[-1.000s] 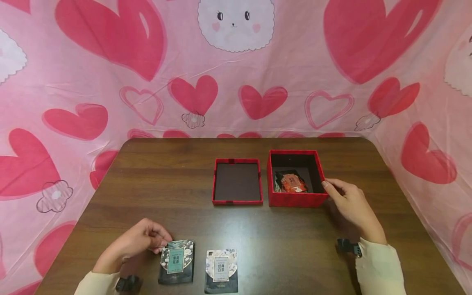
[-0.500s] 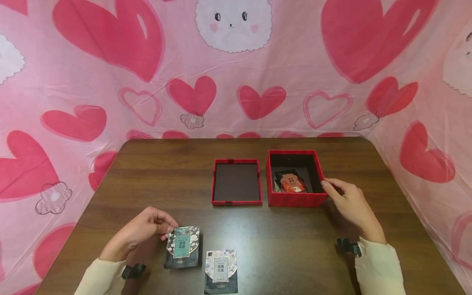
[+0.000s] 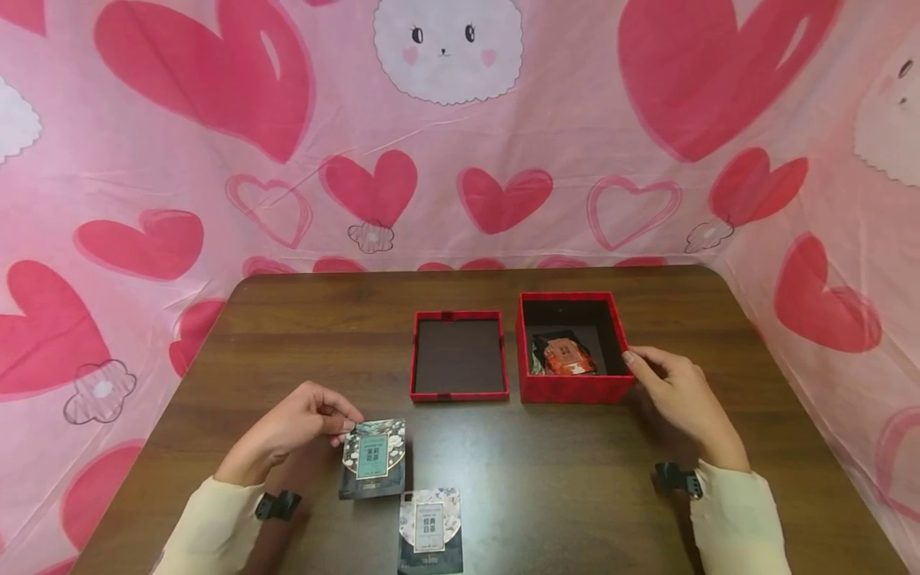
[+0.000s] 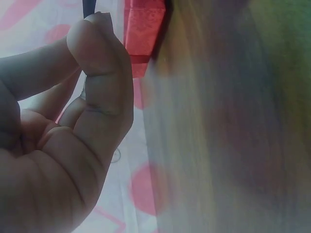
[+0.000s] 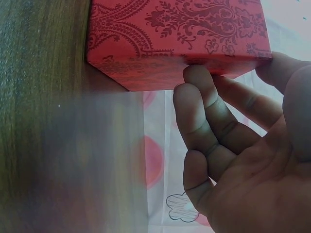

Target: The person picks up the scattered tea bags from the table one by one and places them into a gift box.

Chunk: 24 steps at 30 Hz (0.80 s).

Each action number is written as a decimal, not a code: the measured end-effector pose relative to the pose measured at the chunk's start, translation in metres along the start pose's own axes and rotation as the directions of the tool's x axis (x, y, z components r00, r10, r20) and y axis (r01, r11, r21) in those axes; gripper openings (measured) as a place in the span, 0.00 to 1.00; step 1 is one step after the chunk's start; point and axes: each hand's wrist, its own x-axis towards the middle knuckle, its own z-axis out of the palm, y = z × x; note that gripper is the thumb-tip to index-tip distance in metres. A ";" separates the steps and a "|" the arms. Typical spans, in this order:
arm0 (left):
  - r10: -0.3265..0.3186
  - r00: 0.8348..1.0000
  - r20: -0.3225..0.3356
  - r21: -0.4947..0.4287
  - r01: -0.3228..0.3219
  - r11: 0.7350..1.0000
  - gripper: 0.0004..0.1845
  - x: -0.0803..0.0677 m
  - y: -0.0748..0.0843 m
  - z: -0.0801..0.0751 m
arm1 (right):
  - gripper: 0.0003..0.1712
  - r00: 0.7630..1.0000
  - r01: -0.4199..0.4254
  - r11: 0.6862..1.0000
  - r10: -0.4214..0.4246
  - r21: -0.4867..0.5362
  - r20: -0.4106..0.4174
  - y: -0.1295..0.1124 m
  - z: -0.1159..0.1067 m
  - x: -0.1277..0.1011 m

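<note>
My left hand pinches the upper left corner of a dark tea sachet with a green label and white flowers. The sachet is raised a little off the table, with a shadow at its right side. Only a dark sliver of it shows above my fingertips in the left wrist view. My right hand holds the near right corner of an open red box, thumb at the rim and fingers against the side wall. Inside the box lie an orange-labelled sachet and other dark packets, partly covered.
Flat on the table near me lies another tea sachet with a pale label. The red box lid, dark inside, rests left of the box. A pink heart-patterned cloth hangs behind the wooden table and at its sides.
My left hand has moved the green-labelled sachet up and to the right, closer to the lid and box. My right hand stays at the box corner.
</note>
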 end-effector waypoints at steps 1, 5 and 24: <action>0.003 1.000 -0.003 0.005 -0.003 1.000 0.08 0.001 0.001 0.000 | 0.25 1.000 0.001 1.000 -0.001 0.000 0.000 0.000 0.000 0.000; 0.005 1.000 0.000 -0.017 -0.005 1.000 0.08 0.006 0.005 0.000 | 0.25 1.000 0.007 1.000 -0.007 -0.007 -0.008 0.001 0.001 0.001; 0.030 0.999 -0.016 0.025 -0.029 0.999 0.08 0.039 0.027 0.014 | 0.26 1.000 -0.013 1.000 0.013 0.005 0.002 0.000 0.000 0.000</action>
